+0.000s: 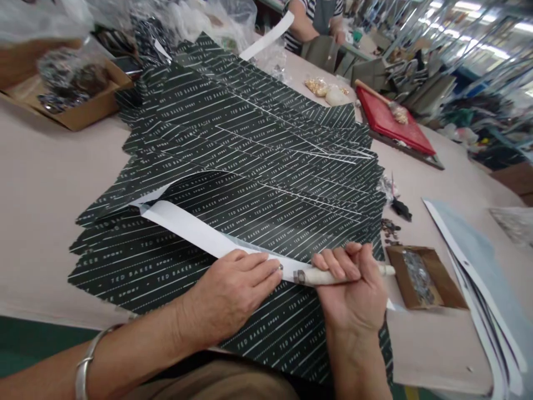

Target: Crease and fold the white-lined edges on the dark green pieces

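Observation:
My right hand (353, 283) is wrapped around a pale stick-like tool with a wrapped handle (310, 277); its dark banded end points left, and its other end sticks out past my fingers. My left hand (237, 291) pinches the edge of a long white strip (195, 232). A small shiny bit, too small to name, shows at the left fingertips. The strip borders a dark fabric panel (233, 205) printed with white slanted lines and lettering, whose left end bulges up. Beneath both hands lies a fanned stack of matching dark panels (158, 278).
An open box of bagged metal parts (100, 114) stands at the back left. On the right are a small box with clear-bagged pieces (452, 294), a red board (391, 119) and white-edged pale sheets (478, 244). A co-worker (308, 22) is across the table.

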`<state>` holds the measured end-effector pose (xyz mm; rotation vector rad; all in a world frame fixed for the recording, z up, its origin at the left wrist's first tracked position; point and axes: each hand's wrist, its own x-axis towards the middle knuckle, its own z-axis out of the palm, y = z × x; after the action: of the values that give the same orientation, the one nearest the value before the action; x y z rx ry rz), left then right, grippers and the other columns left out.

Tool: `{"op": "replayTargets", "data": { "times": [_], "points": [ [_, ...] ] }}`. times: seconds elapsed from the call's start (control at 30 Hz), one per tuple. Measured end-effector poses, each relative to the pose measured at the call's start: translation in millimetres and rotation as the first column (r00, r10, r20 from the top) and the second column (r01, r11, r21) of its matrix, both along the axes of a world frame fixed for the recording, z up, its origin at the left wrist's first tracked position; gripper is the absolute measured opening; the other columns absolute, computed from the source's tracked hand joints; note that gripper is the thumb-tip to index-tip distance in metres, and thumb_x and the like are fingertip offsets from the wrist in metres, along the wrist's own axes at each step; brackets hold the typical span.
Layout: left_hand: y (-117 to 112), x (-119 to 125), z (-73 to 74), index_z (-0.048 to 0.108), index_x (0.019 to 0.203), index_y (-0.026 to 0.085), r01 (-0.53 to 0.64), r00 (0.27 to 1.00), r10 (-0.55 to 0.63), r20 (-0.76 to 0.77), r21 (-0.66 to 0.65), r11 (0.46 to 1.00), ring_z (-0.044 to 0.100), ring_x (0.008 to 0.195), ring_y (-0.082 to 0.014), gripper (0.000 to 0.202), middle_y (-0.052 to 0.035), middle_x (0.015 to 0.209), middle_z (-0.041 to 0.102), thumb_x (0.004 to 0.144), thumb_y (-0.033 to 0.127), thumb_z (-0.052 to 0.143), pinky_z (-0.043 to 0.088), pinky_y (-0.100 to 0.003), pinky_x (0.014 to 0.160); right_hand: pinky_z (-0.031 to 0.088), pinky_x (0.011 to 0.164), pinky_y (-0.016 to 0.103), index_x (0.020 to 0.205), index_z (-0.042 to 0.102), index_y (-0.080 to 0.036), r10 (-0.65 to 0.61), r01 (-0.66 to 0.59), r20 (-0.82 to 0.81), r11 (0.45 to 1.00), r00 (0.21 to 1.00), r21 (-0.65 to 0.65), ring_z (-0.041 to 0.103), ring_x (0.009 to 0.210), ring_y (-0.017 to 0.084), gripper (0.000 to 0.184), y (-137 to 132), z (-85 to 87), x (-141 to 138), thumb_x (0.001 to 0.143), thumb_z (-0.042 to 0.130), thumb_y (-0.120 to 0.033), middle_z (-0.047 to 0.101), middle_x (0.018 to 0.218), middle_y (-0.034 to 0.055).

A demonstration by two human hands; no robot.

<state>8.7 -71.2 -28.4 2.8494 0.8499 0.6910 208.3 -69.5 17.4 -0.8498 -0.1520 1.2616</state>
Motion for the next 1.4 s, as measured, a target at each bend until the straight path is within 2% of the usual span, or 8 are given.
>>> {"op": "replayTargets", "data": {
  "times": [0.17,0.43,0.63,0.8,1.0,1.13,1.3,1.4],
  "points": [
    [0,-1,0.6,0.059,0.126,0.014,0.005,1.0,-0.006,0.011,0.009,1.0,0.055,0.118,-0.0222,0.03,-0.0033,0.128,0.062,0.103,0.017,0.04,0.049,-0.038,0.087,0.039,0.054,0.022,0.078,0.062,-0.019,-0.066,0.066,-0.017,0.998,0.998,0.008,0.033,0.043,0.006,0.018,6,-13.1,-8,0.088,0.07,-0.031,0.031,0.046,-0.0125],
    [0,-1,1.2,0.06,0.124,0.013,-0.016,1.0,0.016,0.02,-0.013,1.0,0.055,0.118,-0.021,0.032,-0.0036,0.13,0.062,0.104,0.017,0.037,0.052,-0.037,0.09,0.038,0.057,0.022,0.081,0.064,-0.02,-0.086,0.086,0.021,0.996,0.996,0.008,0.031,0.046,0.007,0.016,5,-25.0,-13,0.084,0.075,-0.031,0.026,0.049,-0.0125],
    [-1,0,-0.8,0.06,0.124,0.012,-0.005,0.999,0.006,0.042,-0.047,0.999,0.055,0.117,-0.0214,0.034,-0.0053,0.129,0.063,0.103,0.018,0.034,0.053,-0.037,0.089,0.036,0.054,0.023,0.08,0.066,-0.023,-0.093,0.068,0.243,0.992,0.966,0.108,0.02,0.044,0.009,0.018,0,-24.0,-23,0.093,0.063,-0.035,0.013,0.051,-0.0113],
    [-1,1,-3.2,0.063,0.118,0.012,-0.009,0.996,0.014,0.084,-0.052,0.999,0.055,0.118,-0.0218,0.033,-0.0066,0.125,0.065,0.104,0.019,0.034,0.054,-0.036,0.09,0.039,0.055,0.028,0.085,0.07,-0.028,-0.051,-0.17,0.577,0.931,0.815,0.322,0.032,0.041,0.01,0.017,-5,-18.4,-39,0.095,0.06,-0.036,0.025,0.047,-0.0103],
    [1,-1,-0.4,0.061,0.123,0.013,-0.004,0.998,0.007,0.061,-0.051,0.999,0.055,0.119,-0.0204,0.032,-0.004,0.128,0.063,0.103,0.018,0.037,0.054,-0.036,0.093,0.034,0.048,0.023,0.086,0.07,-0.027,0.005,-0.14,0.429,0.949,0.904,0.284,0.019,0.037,0.008,0.022,2,-19.3,-27,0.098,0.054,-0.036,0.017,0.046,-0.0117],
    [2,-1,0.0,0.062,0.12,0.013,-0.015,0.997,0.018,0.077,-0.034,0.999,0.057,0.117,-0.0207,0.032,-0.0045,0.126,0.064,0.103,0.017,0.036,0.055,-0.036,0.091,0.035,0.047,0.023,0.086,0.07,-0.027,-0.027,-0.113,0.436,0.95,0.899,0.292,0.019,0.037,0.008,0.022,4,-22.8,-25,0.097,0.054,-0.036,0.016,0.046,-0.0119],
    [1,0,-1.1,0.062,0.119,0.012,-0.007,0.996,0.012,0.083,-0.061,0.998,0.057,0.115,-0.0214,0.033,-0.0062,0.126,0.064,0.103,0.017,0.034,0.055,-0.037,0.091,0.035,0.046,0.024,0.088,0.07,-0.027,-0.042,-0.148,0.544,0.942,0.838,0.301,0.022,0.036,0.008,0.021,1,-21.4,-35,0.098,0.053,-0.034,0.019,0.047,-0.0115],
    [0,0,-0.5,0.062,0.117,0.011,-0.007,0.994,0.018,0.108,-0.096,0.995,0.057,0.113,-0.0214,0.035,-0.0068,0.124,0.064,0.104,0.017,0.03,0.054,-0.036,0.09,0.038,0.045,0.028,0.08,0.07,-0.026,0.018,-0.262,0.713,0.937,0.701,0.233,0.032,0.037,0.01,0.024,-6,-18.3,-40,0.095,0.059,-0.041,0.03,0.046,-0.009]
  ]
}}
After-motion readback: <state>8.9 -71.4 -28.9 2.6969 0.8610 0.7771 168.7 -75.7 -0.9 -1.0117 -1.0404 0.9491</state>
